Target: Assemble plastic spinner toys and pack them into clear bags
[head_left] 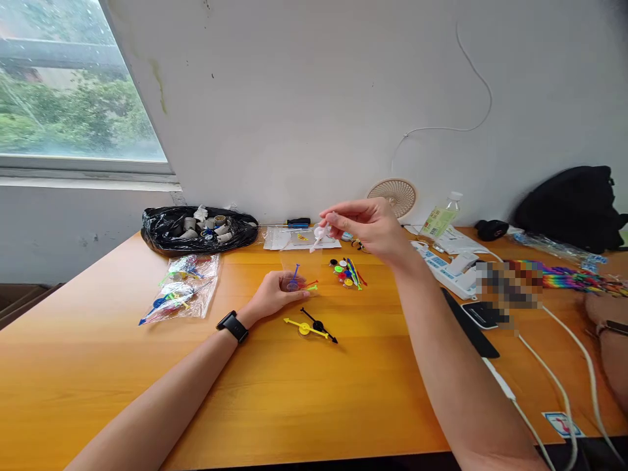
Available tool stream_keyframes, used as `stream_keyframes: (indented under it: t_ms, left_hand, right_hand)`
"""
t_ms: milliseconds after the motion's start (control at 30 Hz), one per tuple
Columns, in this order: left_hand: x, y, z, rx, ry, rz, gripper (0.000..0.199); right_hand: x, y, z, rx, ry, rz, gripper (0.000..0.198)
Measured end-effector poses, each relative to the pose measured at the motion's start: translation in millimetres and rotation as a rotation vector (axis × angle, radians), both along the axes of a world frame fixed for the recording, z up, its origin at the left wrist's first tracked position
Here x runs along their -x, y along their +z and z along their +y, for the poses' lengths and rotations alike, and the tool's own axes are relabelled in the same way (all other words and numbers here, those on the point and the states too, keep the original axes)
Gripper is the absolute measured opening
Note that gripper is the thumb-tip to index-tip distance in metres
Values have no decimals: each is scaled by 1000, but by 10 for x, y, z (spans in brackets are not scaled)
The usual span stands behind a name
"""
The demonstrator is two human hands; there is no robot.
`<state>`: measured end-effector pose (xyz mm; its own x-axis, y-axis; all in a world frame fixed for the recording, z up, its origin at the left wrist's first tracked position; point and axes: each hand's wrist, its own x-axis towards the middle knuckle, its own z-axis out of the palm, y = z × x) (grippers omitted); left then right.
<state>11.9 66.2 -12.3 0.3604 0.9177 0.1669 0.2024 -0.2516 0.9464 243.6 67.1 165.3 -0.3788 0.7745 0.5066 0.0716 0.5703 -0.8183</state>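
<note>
My left hand (273, 292) is closed on a small clear plastic bag (308, 263). Blue, red and green arrow spinners (295, 273) show inside it. Above the bag, the fingertips of my right hand (377, 226) pinch a white arrow spinner (318, 235). Just in front of my left hand, a yellow arrow spinner (304, 328) and a black arrow spinner (318, 325) lie crossed on the wooden table (275, 405). Behind the gap between my arms is a small pile of coloured round pieces (339, 269), with loose arrows (354, 273) at its right side.
Filled clear bags (181, 288) lie left. A black trash bag (196, 230), papers (275, 238) and a fan (394, 196) stand along the wall. To the right are a power strip (449, 269), a bottle (441, 216), cables (544, 373) and another person's arm (608, 347).
</note>
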Motion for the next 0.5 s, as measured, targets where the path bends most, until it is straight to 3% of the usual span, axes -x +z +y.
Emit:
stream_keyframes:
  t_ms: [100,200,400,500]
  left_hand:
    - [2,-3,-15,-2,-29,7,48]
    - [0,3,-30,8,-57,-22,47]
    - [-5,28,-36,26,-106,-36,52]
    - [-5,16,-26,6,-143,-57,54]
  right_hand:
    - [160,-105,38,7,-8,-78,38]
    - [244,-172,41,20,22,-300,37]
    - [224,-197,5,-9,37,-692,29]
    - [207,-194,4,53,49,-757,20]
